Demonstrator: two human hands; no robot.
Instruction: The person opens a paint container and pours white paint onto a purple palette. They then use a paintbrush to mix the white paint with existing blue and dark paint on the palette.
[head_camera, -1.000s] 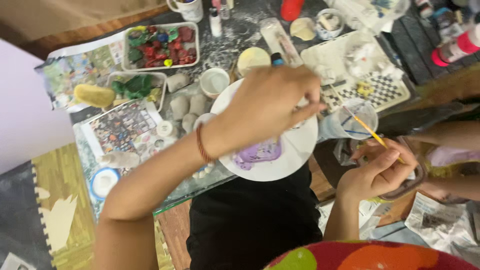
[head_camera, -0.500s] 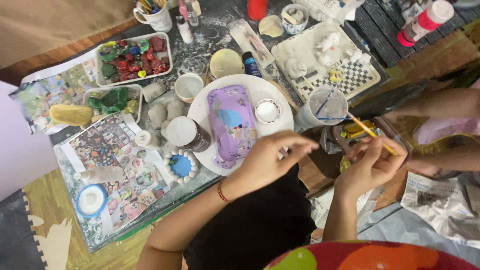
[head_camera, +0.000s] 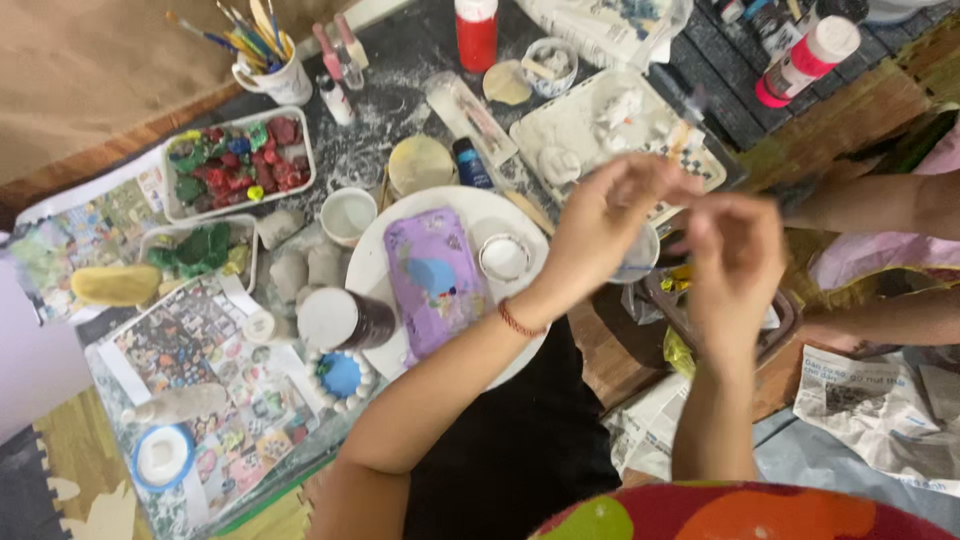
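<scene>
The left hand (head_camera: 610, 225) and right hand (head_camera: 735, 255) are held close together, fingers curled; what is pinched cannot be told. Just below them a purple painted clay slab (head_camera: 438, 280) and small white cup (head_camera: 503, 257) are kept on a round white plate (head_camera: 375, 265). Red and green clay lumps are kept in a white tray (head_camera: 240, 160) near the desk's far edge.

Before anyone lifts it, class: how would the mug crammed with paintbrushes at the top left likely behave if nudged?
The mug is probably top-heavy: its brushes fan out well above the rim, so a push may tip it. It looks ceramic, so likely rigid and breakable. The loose brushes would probably shift or spill.
</scene>
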